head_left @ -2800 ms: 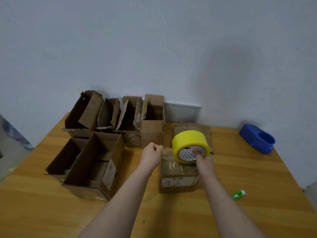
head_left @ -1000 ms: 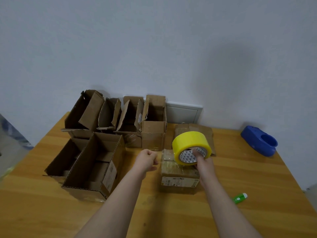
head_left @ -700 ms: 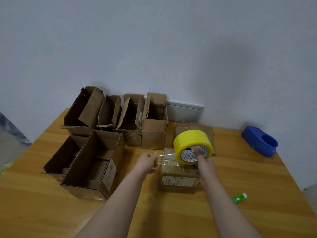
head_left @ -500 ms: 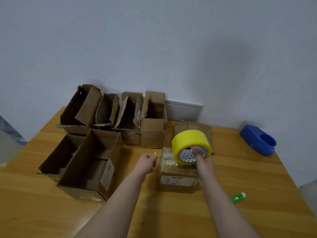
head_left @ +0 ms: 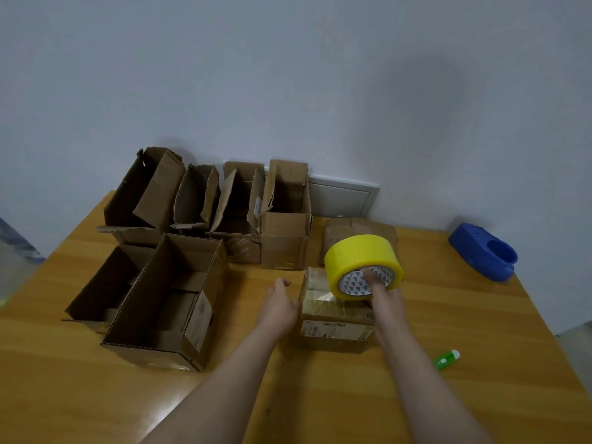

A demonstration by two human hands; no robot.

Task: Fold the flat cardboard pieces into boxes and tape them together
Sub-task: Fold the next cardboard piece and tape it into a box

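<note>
Tape roll point(head_left: 358, 253), yellow, stands on edge atop the small closed box point(head_left: 336, 322) at centre frame. The right hand point(head_left: 387, 302) is behind it, fingers hooked into the core. The left hand point(head_left: 277, 307) lies with fingers straight, holding nothing, along the box's left side; whether it touches the cardboard I cannot tell.

Half a second ago that hand was curled, pinching the free tape end, and shortly before a clear strand stretched leftward from the roll. No strand shows in the air now. I judge the end has been laid over the box's left edge and is being smoothed, so the strip is anchored and the roll can run across the top seam. Roll, right hand and the open boxes point(head_left: 205, 267) at left have barely shifted.
</note>
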